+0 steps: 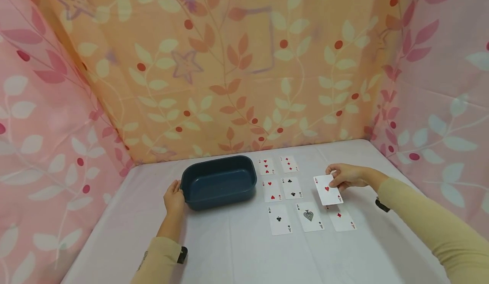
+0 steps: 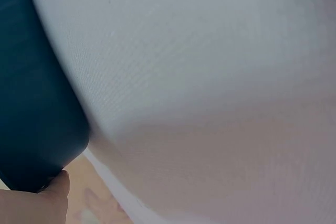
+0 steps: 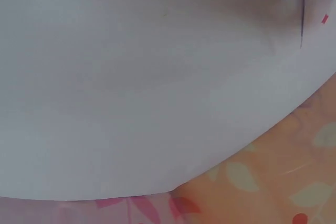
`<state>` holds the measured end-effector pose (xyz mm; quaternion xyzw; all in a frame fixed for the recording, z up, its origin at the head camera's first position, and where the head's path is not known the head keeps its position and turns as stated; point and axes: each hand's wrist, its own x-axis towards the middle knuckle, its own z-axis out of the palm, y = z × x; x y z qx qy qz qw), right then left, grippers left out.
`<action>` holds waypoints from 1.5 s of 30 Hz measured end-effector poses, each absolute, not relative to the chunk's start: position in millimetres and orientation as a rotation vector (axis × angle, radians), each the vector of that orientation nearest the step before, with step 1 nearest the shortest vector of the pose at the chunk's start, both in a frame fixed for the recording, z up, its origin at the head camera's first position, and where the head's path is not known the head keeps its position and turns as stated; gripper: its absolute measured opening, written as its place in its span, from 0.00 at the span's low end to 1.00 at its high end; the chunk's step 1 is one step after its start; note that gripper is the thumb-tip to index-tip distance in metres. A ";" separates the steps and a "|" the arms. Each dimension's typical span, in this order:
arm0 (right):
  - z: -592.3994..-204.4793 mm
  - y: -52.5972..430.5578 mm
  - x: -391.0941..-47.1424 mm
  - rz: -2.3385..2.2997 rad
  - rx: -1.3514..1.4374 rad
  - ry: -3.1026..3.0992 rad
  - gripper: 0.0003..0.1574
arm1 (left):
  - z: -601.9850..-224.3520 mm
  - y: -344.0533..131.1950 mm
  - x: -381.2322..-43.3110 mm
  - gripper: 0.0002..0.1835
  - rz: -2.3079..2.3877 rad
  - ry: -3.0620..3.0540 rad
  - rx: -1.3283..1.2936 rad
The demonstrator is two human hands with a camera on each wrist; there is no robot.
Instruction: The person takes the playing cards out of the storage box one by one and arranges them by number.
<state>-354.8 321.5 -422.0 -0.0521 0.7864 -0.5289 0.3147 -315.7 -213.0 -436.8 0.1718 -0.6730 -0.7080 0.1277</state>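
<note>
My right hand (image 1: 347,177) pinches an ace of hearts (image 1: 324,189) at its upper right edge. The card is raised above an ace of diamonds (image 1: 342,220) and covers its top part. In line to the left lie an ace of spades (image 1: 315,222) and an ace of clubs (image 1: 278,226), face up. My left hand (image 1: 174,200) holds the left end of a dark blue rectangular basin (image 1: 219,200). The left wrist view shows the thumb (image 2: 56,195) against the basin's rim; the other fingers are hidden there. In the right wrist view the hand is out of sight.
A two of hearts (image 1: 268,190) and a two of clubs (image 1: 297,193) lie right of the basin. Behind them are a three of hearts (image 1: 263,172) and a three of diamonds (image 1: 294,160). Flowered cloth (image 1: 244,63) walls in the white-covered table (image 1: 244,250) at back and sides.
</note>
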 end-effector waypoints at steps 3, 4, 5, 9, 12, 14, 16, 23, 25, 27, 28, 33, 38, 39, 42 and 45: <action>-425.8 335.2 -354.3 -1.382 -0.102 2.079 0.20 | -436.8 -213.0 -315.6 0.28 -2.057 -1.957 0.509; -426.9 339.6 -354.0 -1.376 -0.090 2.084 0.20 | -436.7 -212.9 -315.5 0.28 -2.057 -1.955 0.512; -428.1 344.2 -353.6 -1.371 -0.084 2.091 0.20 | -436.7 -212.9 -315.7 0.28 -2.055 -1.954 0.514; -432.1 361.1 -351.2 -1.363 -0.058 2.108 0.19 | -436.8 -213.1 -316.7 0.28 -2.055 -1.947 0.513; -434.7 370.2 -349.6 -1.348 -0.064 2.100 0.18 | -437.3 -213.3 -317.1 0.28 -2.057 -1.949 0.510; -436.3 374.4 -349.1 -1.327 -0.062 2.098 0.17 | -437.7 -213.5 -317.1 0.28 -2.063 -1.949 0.506; -437.7 377.6 -348.9 -1.302 -0.064 2.099 0.17 | -437.9 -214.1 -317.1 0.28 -2.062 -1.954 0.506; -440.4 385.5 -344.0 -1.230 0.017 2.100 0.12 | -438.5 -213.6 -316.7 0.28 -2.047 -1.975 0.493; -440.5 388.5 -341.9 -1.205 0.029 2.102 0.10 | -438.7 -213.3 -317.0 0.28 -2.050 -1.971 0.489; -440.2 391.5 -339.9 -1.185 0.041 2.105 0.09 | -438.0 -213.2 -316.6 0.28 -2.049 -1.978 0.492; -439.9 392.8 -339.0 -1.174 0.042 2.110 0.08 | -437.9 -213.7 -316.7 0.28 -2.044 -1.986 0.493; -439.7 395.5 -335.3 -1.147 0.076 2.143 0.07 | -436.1 -215.1 -315.1 0.28 -2.025 -2.002 0.498; -439.7 392.6 -333.6 -1.085 0.064 2.198 0.07 | -435.8 -216.1 -314.8 0.28 -2.032 -2.003 0.491; -439.4 391.0 -333.2 -1.067 0.056 2.212 0.08 | -436.4 -216.4 -315.1 0.28 -2.029 -2.004 0.494; -437.9 386.1 -332.7 -1.001 0.021 2.265 0.10 | -437.2 -216.5 -315.6 0.28 -2.035 -2.005 0.497; -434.6 379.9 -331.4 -0.924 -0.032 2.320 0.11 | -438.5 -216.5 -316.5 0.28 -2.042 -2.000 0.494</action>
